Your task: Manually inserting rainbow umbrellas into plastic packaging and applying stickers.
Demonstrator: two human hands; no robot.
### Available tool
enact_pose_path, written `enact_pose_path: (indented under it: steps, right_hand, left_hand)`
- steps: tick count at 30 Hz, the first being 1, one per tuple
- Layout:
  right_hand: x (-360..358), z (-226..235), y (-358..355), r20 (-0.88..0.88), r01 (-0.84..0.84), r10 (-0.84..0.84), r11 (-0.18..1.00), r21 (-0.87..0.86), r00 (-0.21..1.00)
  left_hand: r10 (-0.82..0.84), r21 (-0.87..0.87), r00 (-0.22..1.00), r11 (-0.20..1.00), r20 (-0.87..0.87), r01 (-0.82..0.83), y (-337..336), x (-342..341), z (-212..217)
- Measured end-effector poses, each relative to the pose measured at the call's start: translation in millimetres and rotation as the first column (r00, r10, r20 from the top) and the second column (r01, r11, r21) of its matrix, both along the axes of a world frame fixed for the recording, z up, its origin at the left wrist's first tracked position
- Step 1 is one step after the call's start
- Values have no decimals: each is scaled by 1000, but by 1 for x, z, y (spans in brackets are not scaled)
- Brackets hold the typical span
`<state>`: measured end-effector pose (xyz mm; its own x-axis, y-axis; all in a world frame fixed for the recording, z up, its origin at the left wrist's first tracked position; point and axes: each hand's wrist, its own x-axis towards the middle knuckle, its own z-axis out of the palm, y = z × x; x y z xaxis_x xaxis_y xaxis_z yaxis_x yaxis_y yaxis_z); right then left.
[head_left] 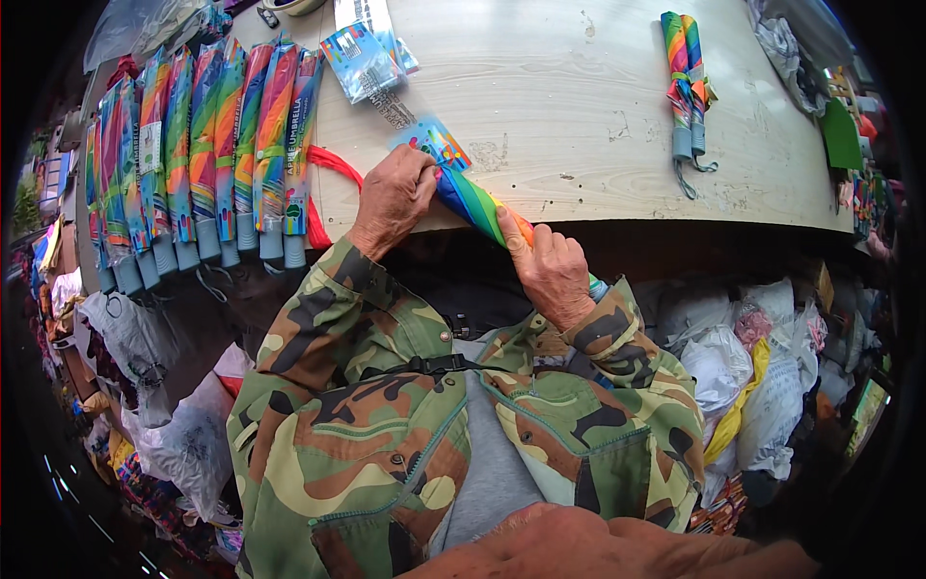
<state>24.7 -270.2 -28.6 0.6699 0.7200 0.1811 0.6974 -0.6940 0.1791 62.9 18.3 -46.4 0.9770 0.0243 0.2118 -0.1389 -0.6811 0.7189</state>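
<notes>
A folded rainbow umbrella (473,205) slants across the table's front edge, held in both hands. My left hand (394,196) is closed at its upper end, beside a printed plastic sleeve (439,143) with a colourful pattern and a clear part. Whether the umbrella's tip is inside that sleeve, I cannot tell. My right hand (552,270) wraps round the lower part, thumb laid along the fabric. Its handle end is mostly hidden behind this hand and the sleeve cuff. Near the left hand lies a red strip (336,162).
Several sleeved rainbow umbrellas (203,145) lie in a row at the left, grey handles toward me. More flat printed sleeves (362,60) lie at the back. Two unsleeved umbrellas (683,82) rest at the right of the pale table (569,116). Stuffed plastic bags (723,367) crowd below.
</notes>
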Motion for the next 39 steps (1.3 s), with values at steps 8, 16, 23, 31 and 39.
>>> enact_pose_path:
  steps: [8, 16, 23, 31, 39]
  right_hand:
    - [-6, -6, 7, -59, 25, -23, 998, 49, 998]
    - [-12, -9, 10, -109, 117, -96, 973, 200, 989]
    - [-20, -7, 37, -129, 91, -48, 933, 348, 990]
    - [-18, 11, 38, -697, 432, 195, 662, 612, 690]
    - [-7, 12, 41, -437, 913, 826, 407, 22, -357]
  left_hand:
    - [47, 2, 997, 999, 55, -48, -15, -7, 11]
    - [71, -593, 909, 736, -412, -326, -16, 10, 0]
    - [293, -682, 905, 594, -309, -426, 4, -3, 20]
    - [-364, -929, 893, -152, -266, -338, -7, 0, 6]
    - [-402, -856, 914, -490, 53, -166, -19, -11, -5]
